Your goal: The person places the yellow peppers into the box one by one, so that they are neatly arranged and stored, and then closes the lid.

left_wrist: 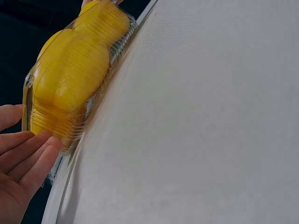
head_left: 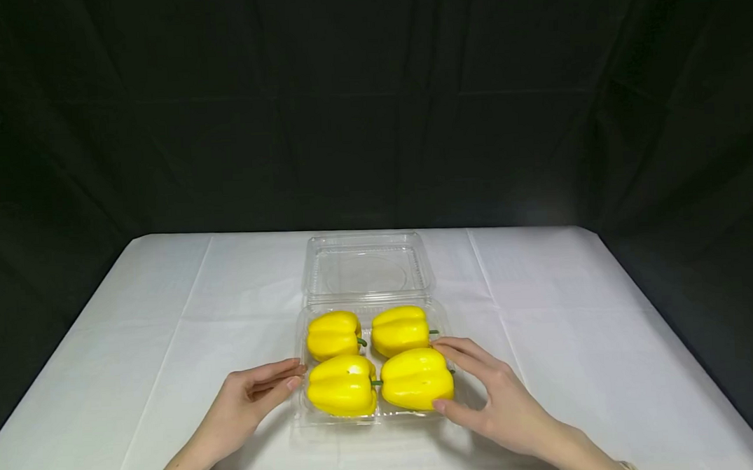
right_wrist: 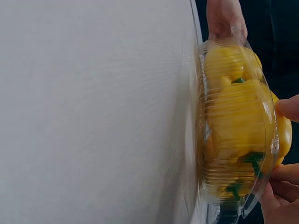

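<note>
A clear plastic clamshell container (head_left: 334,420) lies on the table with its lid (head_left: 365,267) folded back, away from me. Several yellow bell peppers with green stems fill its base in two rows. My right hand (head_left: 493,391) holds the near right bell pepper (head_left: 416,379), thumb at its near side and fingertips at its far side. At the container's left wall is my left hand (head_left: 251,402), its extended fingers (left_wrist: 28,154) against the ribbed plastic and its thumb near the rim. Beside that hand sits the near left bell pepper (head_left: 340,387).
A white cloth (head_left: 576,324) with fold creases covers the table. Black curtains (head_left: 358,109) hang behind it and along both sides. Two more bell peppers, a far left one (head_left: 332,335) and a far right one (head_left: 398,330), lie near the lid's hinge.
</note>
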### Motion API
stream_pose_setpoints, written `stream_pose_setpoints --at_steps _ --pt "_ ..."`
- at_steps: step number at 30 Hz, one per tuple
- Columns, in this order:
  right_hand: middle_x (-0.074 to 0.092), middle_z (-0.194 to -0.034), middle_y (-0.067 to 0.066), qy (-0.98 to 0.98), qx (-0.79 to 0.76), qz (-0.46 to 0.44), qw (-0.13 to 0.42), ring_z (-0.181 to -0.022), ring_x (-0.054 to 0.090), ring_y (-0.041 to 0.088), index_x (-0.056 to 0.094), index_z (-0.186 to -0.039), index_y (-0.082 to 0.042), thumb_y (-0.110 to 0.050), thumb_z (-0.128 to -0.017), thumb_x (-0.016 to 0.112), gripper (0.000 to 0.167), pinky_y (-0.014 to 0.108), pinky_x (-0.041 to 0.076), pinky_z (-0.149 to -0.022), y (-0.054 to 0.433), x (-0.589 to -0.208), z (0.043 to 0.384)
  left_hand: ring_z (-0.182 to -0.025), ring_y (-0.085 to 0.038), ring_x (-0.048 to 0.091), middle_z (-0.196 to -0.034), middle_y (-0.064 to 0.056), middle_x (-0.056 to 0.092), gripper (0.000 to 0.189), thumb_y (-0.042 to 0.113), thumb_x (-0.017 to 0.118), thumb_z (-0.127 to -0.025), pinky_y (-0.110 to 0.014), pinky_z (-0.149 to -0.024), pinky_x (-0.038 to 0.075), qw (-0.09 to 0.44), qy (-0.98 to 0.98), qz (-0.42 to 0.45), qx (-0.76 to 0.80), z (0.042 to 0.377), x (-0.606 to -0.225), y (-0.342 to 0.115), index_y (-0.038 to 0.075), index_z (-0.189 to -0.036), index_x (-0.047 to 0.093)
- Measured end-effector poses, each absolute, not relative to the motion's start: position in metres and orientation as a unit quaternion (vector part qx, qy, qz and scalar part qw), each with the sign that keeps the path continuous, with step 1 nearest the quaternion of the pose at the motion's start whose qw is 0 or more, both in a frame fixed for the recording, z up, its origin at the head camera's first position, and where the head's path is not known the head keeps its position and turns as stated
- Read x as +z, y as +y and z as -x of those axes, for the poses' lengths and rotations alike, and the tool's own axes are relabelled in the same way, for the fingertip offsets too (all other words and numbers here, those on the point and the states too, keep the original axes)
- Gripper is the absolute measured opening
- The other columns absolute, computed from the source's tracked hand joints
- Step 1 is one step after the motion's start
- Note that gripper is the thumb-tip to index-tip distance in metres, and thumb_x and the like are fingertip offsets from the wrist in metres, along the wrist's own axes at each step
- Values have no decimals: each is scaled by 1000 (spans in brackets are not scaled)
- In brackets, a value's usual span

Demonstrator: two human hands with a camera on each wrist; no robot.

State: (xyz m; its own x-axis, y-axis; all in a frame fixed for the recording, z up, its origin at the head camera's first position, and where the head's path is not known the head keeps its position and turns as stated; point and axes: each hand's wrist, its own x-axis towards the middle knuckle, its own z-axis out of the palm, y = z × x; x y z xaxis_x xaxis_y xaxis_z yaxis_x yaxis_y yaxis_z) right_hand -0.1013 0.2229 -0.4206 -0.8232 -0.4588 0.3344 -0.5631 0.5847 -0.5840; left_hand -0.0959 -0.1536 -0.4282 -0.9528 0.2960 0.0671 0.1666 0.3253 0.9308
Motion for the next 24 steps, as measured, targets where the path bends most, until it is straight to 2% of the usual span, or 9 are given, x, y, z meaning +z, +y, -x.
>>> stream_pose_setpoints --at_steps 8,14,21,24 --pt "52 -144 -7 -889 354 -280 76 -133 52 19 54 -144 -17 -34 -84 82 68 44 50 -106 227 -420 95 -110 -13 69 -124 -9 71 43 27 64 -99 -18 -90 56 59 815 -151 557 95 -428 -150 0 -132 62" --pt "55 -142 -5 -888 351 -284 88 -131 54 19 56 -141 -16 -32 -84 83 66 39 50 -107 230 -420 92 -110 -15 69 -124 -10 70 43 28 65 -99 -23 -90 58 62 816 -152 554 95 -429 -147 0 -131 63" --pt "59 -137 -3 -884 364 -277 101 -128 56 16 60 -137 -17 -26 -86 81 56 21 43 -109 233 -420 93 -109 -13 69 -123 -13 70 41 23 67 -98 -21 -91 57 59 804 -161 569 98 -433 -146 -2 -130 64" --pt "61 -135 -2 -877 380 -276 103 -126 57 13 61 -135 -19 -22 -86 81 53 18 43 -108 235 -421 95 -107 -13 69 -121 -13 71 39 22 67 -98 -21 -91 56 56 805 -153 571 101 -433 -145 -2 -129 64"
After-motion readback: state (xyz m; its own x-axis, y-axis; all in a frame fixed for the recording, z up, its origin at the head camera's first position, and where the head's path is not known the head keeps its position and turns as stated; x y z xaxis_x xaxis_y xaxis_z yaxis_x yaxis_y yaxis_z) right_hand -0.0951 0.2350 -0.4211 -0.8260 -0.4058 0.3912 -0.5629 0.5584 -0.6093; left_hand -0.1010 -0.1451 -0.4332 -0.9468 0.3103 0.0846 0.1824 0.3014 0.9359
